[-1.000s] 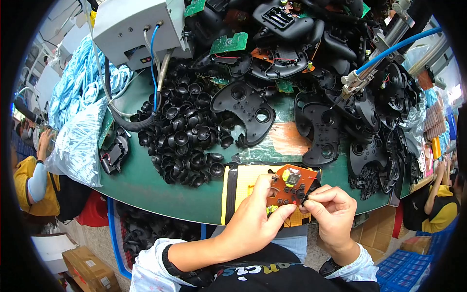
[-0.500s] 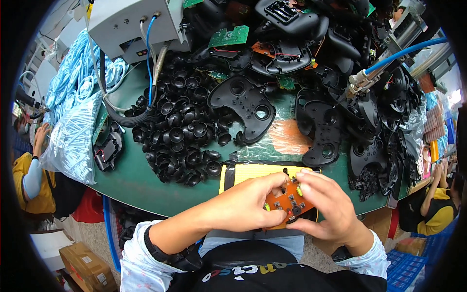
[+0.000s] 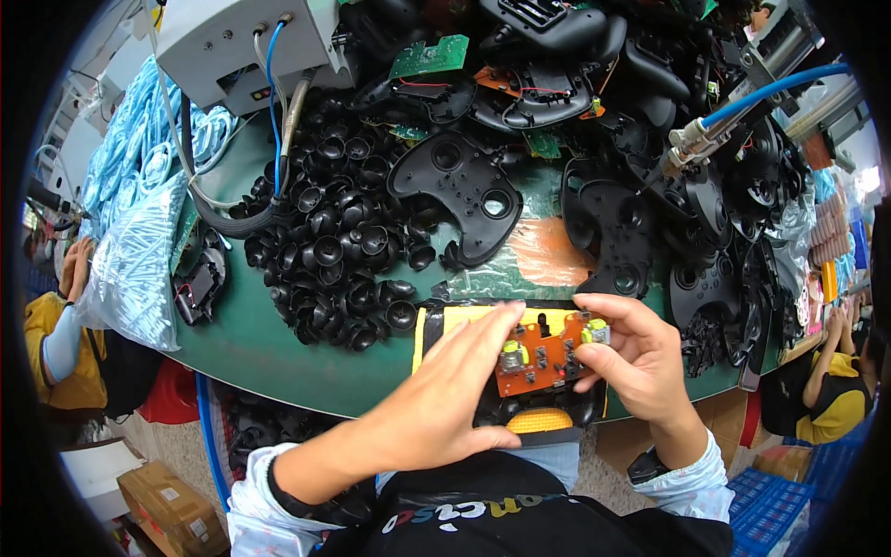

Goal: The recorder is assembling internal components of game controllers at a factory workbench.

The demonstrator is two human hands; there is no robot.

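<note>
An orange circuit board point(image 3: 541, 365) with two joystick modules in yellow-green and metal lies over a black game controller shell point(image 3: 580, 406), which is largely hidden. My right hand point(image 3: 642, 367) pinches the board's right end, thumb on top near the joystick module and fingers curled behind. Along the left side lies my left hand point(image 3: 434, 395), its fingers stretched straight and its thumb spread toward the near edge. Its palm covers the shell's left part, and whether it bears on the shell cannot be made out. Beneath them is a yellow pad point(image 3: 433, 327) with black edging.
Black dome-shaped caps point(image 3: 339, 232) are heaped on the green table point(image 3: 243, 357). Controller shells point(image 3: 457, 190) lie beyond the pad. A grey machine box point(image 3: 243, 46) with hoses stands far left; a metal tool with a blue hose point(image 3: 691, 139) reaches in from the right.
The board has levelled out from its tilt and sits over the black shell. My left hand has gone from pinching the board to lying stretched out; my right thumb has moved onto its right end.
</note>
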